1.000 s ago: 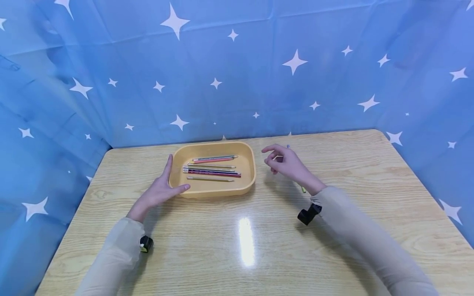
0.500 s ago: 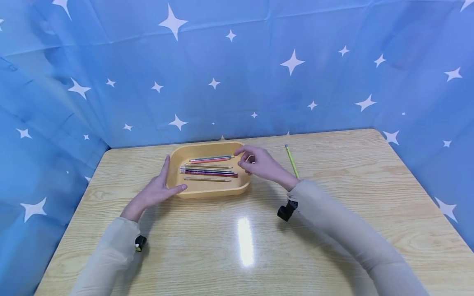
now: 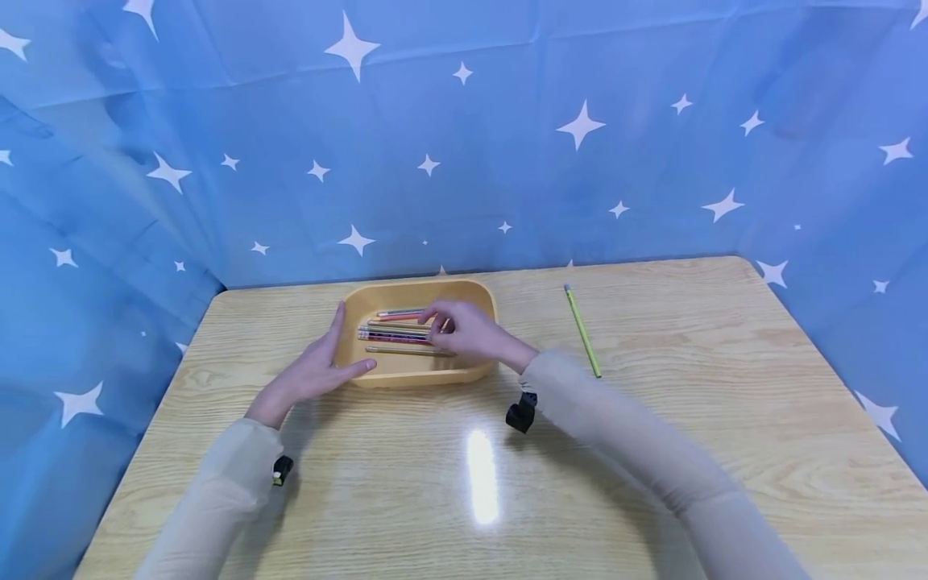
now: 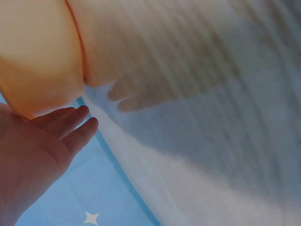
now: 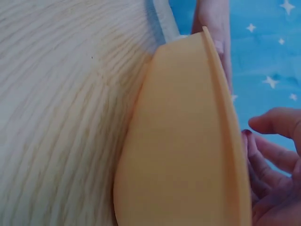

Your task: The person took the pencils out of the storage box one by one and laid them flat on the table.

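A yellow-orange tray [image 3: 416, 380] holds several pencils [image 3: 387, 333], lying side by side across its floor. One gold pencil [image 3: 402, 350] lies nearest the tray's front wall. My left hand [image 3: 304, 377] is at the tray's left end, fingers straight along the outside and thumb at the front rim. In the left wrist view, those fingers [image 4: 75, 125] lie against or close beside the tray wall. Inside the tray, over the pencils' right ends, is my right hand [image 3: 471, 332], fingers loosely bent. The right wrist view shows its thumb and fingertips apart beyond the rim, with no pencil visible between them.
A lime-green pencil [image 3: 582, 330] lies on the wooden table [image 3: 696, 346], right of the tray. Behind the table hangs a blue curtain [image 3: 522, 177] with white stars. Each wrist carries a small black camera [image 3: 520, 413].
My right hand has moved left from beside the tray to over the pencils inside it. The lime-green pencil, earlier mostly covered by the right arm, now shows whole. My left hand stays put.
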Action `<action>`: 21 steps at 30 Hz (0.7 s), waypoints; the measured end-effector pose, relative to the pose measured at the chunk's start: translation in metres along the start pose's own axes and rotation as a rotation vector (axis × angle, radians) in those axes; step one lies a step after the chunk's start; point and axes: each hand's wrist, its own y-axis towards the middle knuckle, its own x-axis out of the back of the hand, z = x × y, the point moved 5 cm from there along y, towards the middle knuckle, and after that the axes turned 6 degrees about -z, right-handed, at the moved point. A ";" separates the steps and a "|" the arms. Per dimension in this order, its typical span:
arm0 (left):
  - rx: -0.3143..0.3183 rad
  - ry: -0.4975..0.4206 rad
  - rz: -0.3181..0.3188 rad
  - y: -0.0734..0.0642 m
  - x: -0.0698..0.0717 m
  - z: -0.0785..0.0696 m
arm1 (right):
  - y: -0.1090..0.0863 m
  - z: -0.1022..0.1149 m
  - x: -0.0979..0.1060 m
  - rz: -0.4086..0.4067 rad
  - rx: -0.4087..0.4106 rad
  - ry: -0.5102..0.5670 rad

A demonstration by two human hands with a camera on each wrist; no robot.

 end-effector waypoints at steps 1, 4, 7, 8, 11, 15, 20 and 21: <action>0.008 -0.002 0.002 0.000 -0.001 0.001 | 0.002 0.000 -0.004 0.008 -0.008 -0.003; 0.019 -0.007 0.002 0.000 -0.003 0.003 | 0.007 -0.001 -0.014 0.026 -0.022 -0.014; 0.027 -0.009 0.001 0.000 -0.003 0.004 | 0.013 -0.003 -0.023 0.050 -0.037 -0.012; 0.029 -0.011 0.000 -0.001 -0.003 0.005 | 0.014 -0.004 -0.026 0.057 -0.041 -0.011; 0.032 -0.019 -0.009 -0.001 -0.002 0.007 | 0.019 -0.005 -0.034 0.079 -0.053 -0.004; 0.030 -0.038 -0.020 0.000 -0.003 0.008 | 0.025 -0.005 -0.042 0.106 -0.071 0.038; 0.034 -0.063 -0.016 0.001 -0.004 0.009 | 0.033 -0.010 -0.048 0.107 -0.070 0.011; 0.035 -0.065 -0.016 0.001 -0.004 0.009 | 0.034 -0.011 -0.049 0.106 -0.069 -0.003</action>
